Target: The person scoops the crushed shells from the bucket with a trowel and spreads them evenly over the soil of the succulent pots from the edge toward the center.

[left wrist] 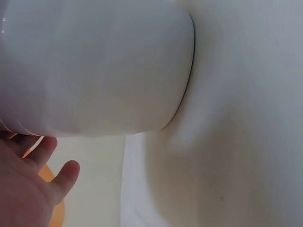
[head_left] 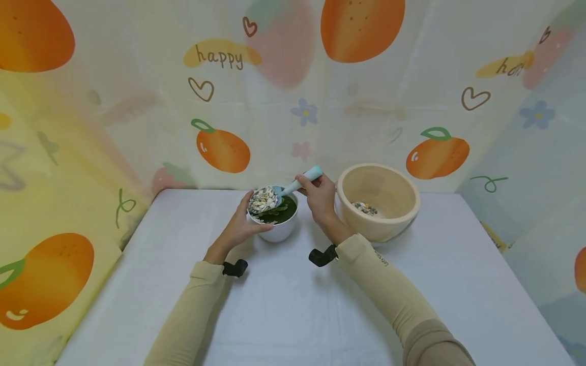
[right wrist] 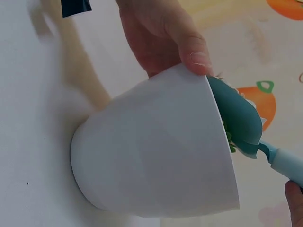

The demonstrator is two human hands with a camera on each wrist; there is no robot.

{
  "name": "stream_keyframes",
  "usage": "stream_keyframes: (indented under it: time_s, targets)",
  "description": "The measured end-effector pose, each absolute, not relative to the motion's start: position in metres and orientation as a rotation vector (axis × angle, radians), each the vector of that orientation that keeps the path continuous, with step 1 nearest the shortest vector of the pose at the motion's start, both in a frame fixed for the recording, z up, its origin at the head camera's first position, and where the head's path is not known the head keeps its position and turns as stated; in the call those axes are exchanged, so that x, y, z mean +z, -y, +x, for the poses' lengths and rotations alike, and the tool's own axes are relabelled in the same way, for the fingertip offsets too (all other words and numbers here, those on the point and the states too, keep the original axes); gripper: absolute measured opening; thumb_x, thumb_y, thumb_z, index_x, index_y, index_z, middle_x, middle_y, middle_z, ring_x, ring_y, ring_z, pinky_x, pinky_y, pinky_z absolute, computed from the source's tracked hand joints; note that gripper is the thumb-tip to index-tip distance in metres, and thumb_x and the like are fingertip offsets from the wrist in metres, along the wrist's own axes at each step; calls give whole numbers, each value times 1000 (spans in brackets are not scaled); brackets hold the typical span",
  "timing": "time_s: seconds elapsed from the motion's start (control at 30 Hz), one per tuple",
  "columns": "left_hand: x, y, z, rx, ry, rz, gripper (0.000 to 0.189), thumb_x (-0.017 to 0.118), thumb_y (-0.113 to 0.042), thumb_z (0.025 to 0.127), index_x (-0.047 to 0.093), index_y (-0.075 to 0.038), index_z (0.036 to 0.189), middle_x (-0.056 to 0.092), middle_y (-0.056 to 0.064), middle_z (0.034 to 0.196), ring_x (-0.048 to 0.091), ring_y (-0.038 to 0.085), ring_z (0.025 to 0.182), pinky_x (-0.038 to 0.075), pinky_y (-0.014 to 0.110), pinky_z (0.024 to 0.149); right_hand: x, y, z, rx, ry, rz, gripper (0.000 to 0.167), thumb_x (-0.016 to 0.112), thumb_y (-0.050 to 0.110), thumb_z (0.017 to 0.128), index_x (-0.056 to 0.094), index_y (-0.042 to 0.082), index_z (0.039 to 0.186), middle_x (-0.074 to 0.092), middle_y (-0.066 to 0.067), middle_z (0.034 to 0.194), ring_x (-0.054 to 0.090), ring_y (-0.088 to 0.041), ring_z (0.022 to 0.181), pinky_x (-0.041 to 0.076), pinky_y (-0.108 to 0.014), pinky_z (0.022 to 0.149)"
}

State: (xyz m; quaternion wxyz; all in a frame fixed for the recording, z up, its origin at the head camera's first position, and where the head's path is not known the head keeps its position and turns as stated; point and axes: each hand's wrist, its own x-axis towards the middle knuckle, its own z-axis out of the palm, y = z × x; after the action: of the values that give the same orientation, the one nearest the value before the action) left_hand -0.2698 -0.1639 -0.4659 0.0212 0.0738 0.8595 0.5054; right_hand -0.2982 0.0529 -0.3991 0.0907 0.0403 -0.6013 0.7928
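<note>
A small white flowerpot (head_left: 280,233) stands on the table, with dark green growth and a leafy plant (head_left: 278,209) inside. My left hand (head_left: 238,226) holds it by the left side of the rim, thumb along the front. In my right hand (head_left: 321,199) is the pale blue handle of a small garden trowel (head_left: 298,186). Its blade, heaped with mixed pebbles (head_left: 264,200), is over the left part of the pot's mouth. From the right wrist view, the blue-green underside of the blade (right wrist: 236,113) shows close to the rim, near the left thumb.
Just right of my right hand stands a large cream bowl-shaped pot (head_left: 381,231), with a few pebbles (head_left: 364,208) at its bottom. A white cloth covers the table (head_left: 274,315). Fruit-patterned curtain (head_left: 348,127) hangs behind and at both sides.
</note>
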Motion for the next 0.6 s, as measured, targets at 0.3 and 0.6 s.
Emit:
stream_keyframes:
  time_s: [0.3, 0.6]
  targets:
    - [-468, 161, -268, 1615, -2675, 204, 115, 88, -32, 70, 13, -16, 156, 20, 17, 160, 22, 36, 147, 21, 60, 117, -399, -53, -297, 2331, 1808, 109, 15, 69, 6, 90, 62, -4, 98, 66, -7, 92, 70, -22, 96, 58, -30, 83]
    - [-469, 155, -261, 1631, -2703, 152, 116, 88, -37, 69, 14, -14, 156, 24, 17, 158, 24, 34, 146, 22, 59, 117, -398, -52, -295, 2296, 1805, 164, 17, 69, 7, 89, 62, -6, 99, 65, -6, 89, 70, -29, 98, 59, -29, 81]
